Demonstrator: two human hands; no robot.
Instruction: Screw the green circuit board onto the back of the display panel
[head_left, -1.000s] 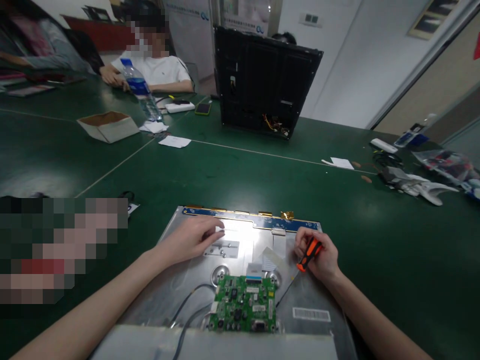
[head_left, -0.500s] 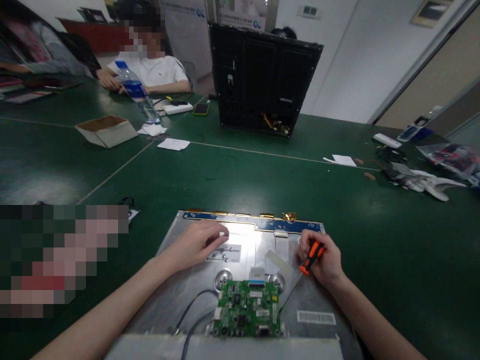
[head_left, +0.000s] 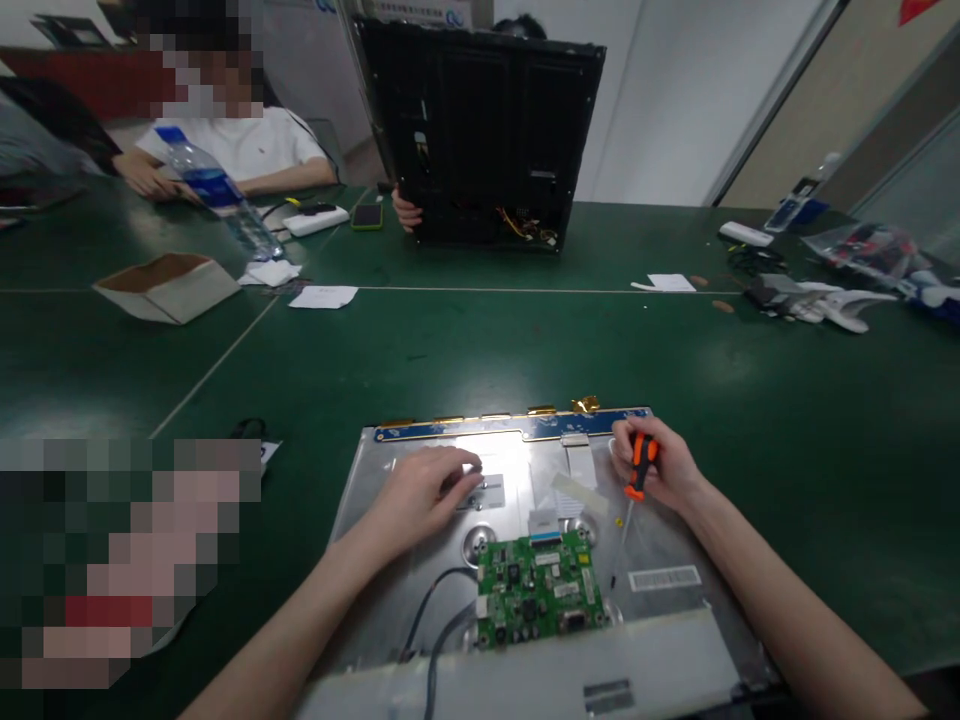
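Head view: screwdriver (head_left: 642,464) inside right grip (head_left: 667,468), shaft (head_left: 623,538) below.

The left forearm (head_left: 311,615) and right forearm (head_left: 787,590) are slim and bare as far as they show; the left hand (head_left: 429,490) and right hand (head_left: 670,468) are bare too.

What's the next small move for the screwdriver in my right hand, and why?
I'd probably guide the screwdriver tip slightly left, to the edge of the green circuit board. Your right hand already holds it tip-down, and the tip is just right of the board. Your left hand, over the metal panel, looks free.
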